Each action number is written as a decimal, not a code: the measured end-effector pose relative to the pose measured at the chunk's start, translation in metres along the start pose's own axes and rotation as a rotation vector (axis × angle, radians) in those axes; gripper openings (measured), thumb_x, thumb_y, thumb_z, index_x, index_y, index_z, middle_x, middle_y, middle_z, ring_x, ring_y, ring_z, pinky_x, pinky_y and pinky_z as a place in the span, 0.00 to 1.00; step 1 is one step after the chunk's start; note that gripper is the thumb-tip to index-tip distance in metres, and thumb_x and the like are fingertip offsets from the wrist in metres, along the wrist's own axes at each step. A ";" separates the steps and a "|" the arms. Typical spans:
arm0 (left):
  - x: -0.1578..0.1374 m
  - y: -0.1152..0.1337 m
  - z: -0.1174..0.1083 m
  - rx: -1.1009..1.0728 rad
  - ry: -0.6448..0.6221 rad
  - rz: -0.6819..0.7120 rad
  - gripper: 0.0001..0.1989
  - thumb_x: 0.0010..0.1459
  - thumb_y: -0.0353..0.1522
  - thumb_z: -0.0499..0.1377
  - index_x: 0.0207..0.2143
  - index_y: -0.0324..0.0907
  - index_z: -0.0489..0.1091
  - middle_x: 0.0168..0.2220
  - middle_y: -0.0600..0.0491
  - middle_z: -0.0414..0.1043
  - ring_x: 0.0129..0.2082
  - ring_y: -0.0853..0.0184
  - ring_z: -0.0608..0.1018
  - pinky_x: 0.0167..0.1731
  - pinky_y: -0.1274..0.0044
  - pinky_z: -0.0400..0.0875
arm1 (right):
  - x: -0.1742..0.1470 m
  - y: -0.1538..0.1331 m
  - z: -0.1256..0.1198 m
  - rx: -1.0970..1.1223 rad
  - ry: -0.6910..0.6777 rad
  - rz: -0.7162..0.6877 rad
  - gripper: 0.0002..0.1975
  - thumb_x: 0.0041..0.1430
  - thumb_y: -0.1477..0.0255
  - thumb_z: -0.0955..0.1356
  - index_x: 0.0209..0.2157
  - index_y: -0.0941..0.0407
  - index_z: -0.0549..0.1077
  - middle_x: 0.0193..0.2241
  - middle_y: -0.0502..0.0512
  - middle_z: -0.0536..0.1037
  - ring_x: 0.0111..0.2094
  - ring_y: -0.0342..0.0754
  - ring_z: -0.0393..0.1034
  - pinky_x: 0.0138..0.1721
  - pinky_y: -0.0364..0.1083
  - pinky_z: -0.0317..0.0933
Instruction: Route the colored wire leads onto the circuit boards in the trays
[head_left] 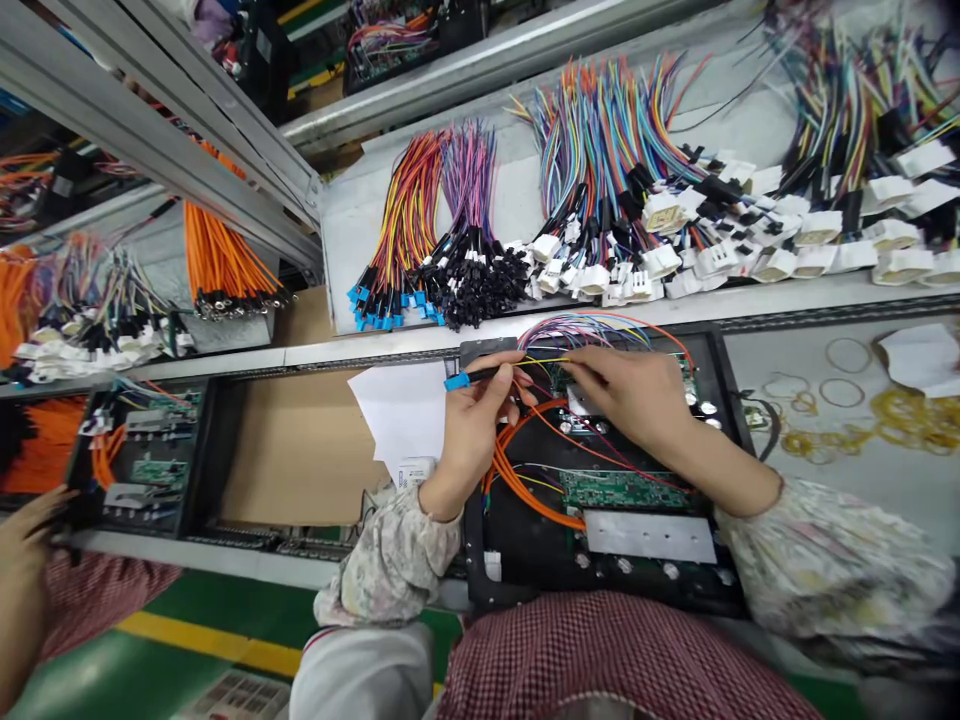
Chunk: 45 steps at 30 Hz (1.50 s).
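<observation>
My left hand (471, 425) is closed around a thin wire harness, with its blue connector (456, 382) poking out to the left of the fingers. A yellow wire (541, 360) of that harness stretches to my right hand (626, 395), whose thumb and fingers pinch its end. Both hands hover over the upper part of a black case (517, 575). Inside it are a green circuit board (630, 490), a silver metal plate (651, 537) and thick orange cables (517, 485). My right hand partly hides another board behind it.
Bundles of red-yellow wires (411, 205), purple wires (469, 180) and multicoloured wires (600, 140) lie on the shelf behind. Yellow rubber bands (911, 420) rest at right. White paper (409, 415) is left of the case. A co-worker's hand (34, 530) touches another black case (191, 470).
</observation>
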<state>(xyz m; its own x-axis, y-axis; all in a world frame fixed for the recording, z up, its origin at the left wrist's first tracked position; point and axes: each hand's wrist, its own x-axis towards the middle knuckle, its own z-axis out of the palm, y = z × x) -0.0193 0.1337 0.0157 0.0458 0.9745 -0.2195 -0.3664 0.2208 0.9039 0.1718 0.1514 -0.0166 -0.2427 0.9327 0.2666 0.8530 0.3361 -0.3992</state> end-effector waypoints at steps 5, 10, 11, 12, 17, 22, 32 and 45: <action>0.001 -0.004 0.000 -0.031 0.040 0.008 0.08 0.59 0.37 0.66 0.40 0.44 0.78 0.30 0.55 0.76 0.24 0.75 0.77 0.17 0.86 0.62 | 0.002 0.000 0.007 -0.026 -0.041 -0.011 0.16 0.68 0.63 0.62 0.38 0.51 0.82 0.33 0.52 0.84 0.27 0.48 0.76 0.26 0.45 0.52; 0.000 -0.006 0.000 0.017 0.055 0.024 0.10 0.60 0.38 0.66 0.41 0.44 0.78 0.30 0.54 0.77 0.26 0.74 0.78 0.17 0.86 0.64 | 0.002 0.000 0.008 -0.033 -0.030 -0.003 0.17 0.68 0.63 0.62 0.38 0.51 0.82 0.33 0.52 0.84 0.27 0.48 0.76 0.26 0.45 0.52; 0.000 -0.007 0.000 0.025 0.058 0.029 0.10 0.60 0.38 0.66 0.41 0.44 0.78 0.30 0.54 0.77 0.26 0.73 0.78 0.17 0.86 0.65 | 0.002 0.000 0.008 -0.031 -0.027 -0.003 0.17 0.68 0.63 0.62 0.38 0.51 0.82 0.33 0.52 0.84 0.27 0.48 0.76 0.26 0.45 0.52; 0.000 -0.007 0.000 0.033 0.059 0.035 0.10 0.60 0.39 0.66 0.41 0.44 0.78 0.30 0.54 0.77 0.26 0.73 0.79 0.17 0.85 0.65 | 0.002 0.000 0.008 -0.028 -0.025 -0.007 0.16 0.68 0.63 0.62 0.38 0.52 0.82 0.32 0.52 0.84 0.26 0.48 0.76 0.26 0.45 0.52; 0.001 -0.009 -0.002 0.086 0.057 0.071 0.11 0.60 0.40 0.65 0.42 0.44 0.77 0.31 0.54 0.77 0.26 0.73 0.79 0.18 0.85 0.67 | 0.004 0.000 0.006 -0.003 -0.068 -0.073 0.16 0.67 0.66 0.62 0.37 0.52 0.81 0.32 0.53 0.84 0.28 0.49 0.76 0.26 0.45 0.52; 0.000 -0.009 -0.002 0.154 0.060 0.113 0.10 0.63 0.39 0.63 0.43 0.46 0.77 0.32 0.54 0.78 0.27 0.73 0.79 0.18 0.84 0.67 | -0.002 -0.004 -0.019 0.038 -0.100 0.011 0.16 0.66 0.60 0.64 0.44 0.52 0.80 0.30 0.53 0.83 0.25 0.48 0.74 0.26 0.46 0.53; 0.003 -0.011 -0.004 0.177 0.109 0.149 0.10 0.63 0.39 0.63 0.44 0.46 0.77 0.34 0.54 0.77 0.29 0.72 0.81 0.19 0.85 0.70 | -0.052 0.033 -0.079 0.012 -0.149 0.306 0.27 0.65 0.49 0.61 0.21 0.53 0.72 0.13 0.48 0.67 0.15 0.43 0.59 0.22 0.45 0.46; 0.007 -0.004 0.006 0.119 0.146 0.173 0.14 0.55 0.39 0.69 0.41 0.43 0.79 0.28 0.54 0.79 0.23 0.72 0.81 0.18 0.86 0.68 | -0.066 0.062 -0.060 0.071 0.079 0.461 0.15 0.65 0.60 0.65 0.39 0.50 0.82 0.33 0.52 0.84 0.28 0.49 0.74 0.31 0.47 0.62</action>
<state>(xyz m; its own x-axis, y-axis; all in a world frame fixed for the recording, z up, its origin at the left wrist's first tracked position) -0.0122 0.1398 0.0122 -0.1456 0.9842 -0.1008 -0.2450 0.0628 0.9675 0.2684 0.1030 -0.0063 0.1922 0.9749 0.1125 0.8292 -0.1000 -0.5500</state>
